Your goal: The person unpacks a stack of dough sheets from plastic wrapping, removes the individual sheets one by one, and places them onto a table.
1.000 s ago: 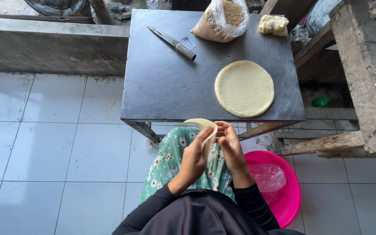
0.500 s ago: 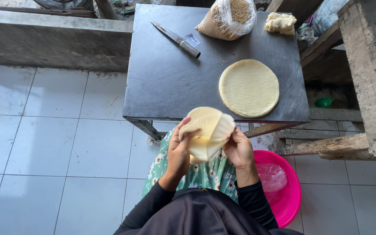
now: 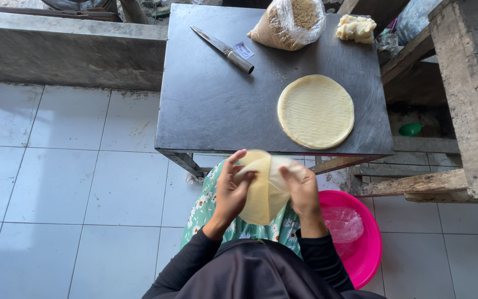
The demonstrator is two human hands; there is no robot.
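Over my lap I hold a thin pale round wrapper sheet (image 3: 261, 191) with both hands. My left hand (image 3: 229, 191) pinches its left edge and my right hand (image 3: 304, 191) grips its right side, where a layer is pulled apart from the rest. A stack of the same round wrappers (image 3: 315, 111) lies on the dark table (image 3: 217, 105) just ahead of my hands.
A knife (image 3: 223, 50) lies at the table's far left. A plastic bag of brown crumbs (image 3: 289, 23) and a pale lump (image 3: 356, 27) sit at the back. A pink basin (image 3: 363, 243) with plastic stands by my right knee. Rough wooden beams (image 3: 460, 99) stand to the right.
The wrapper was first folded small between my hands near the table edge. It has since come open and flat, and my hands have drawn it lower toward my lap.
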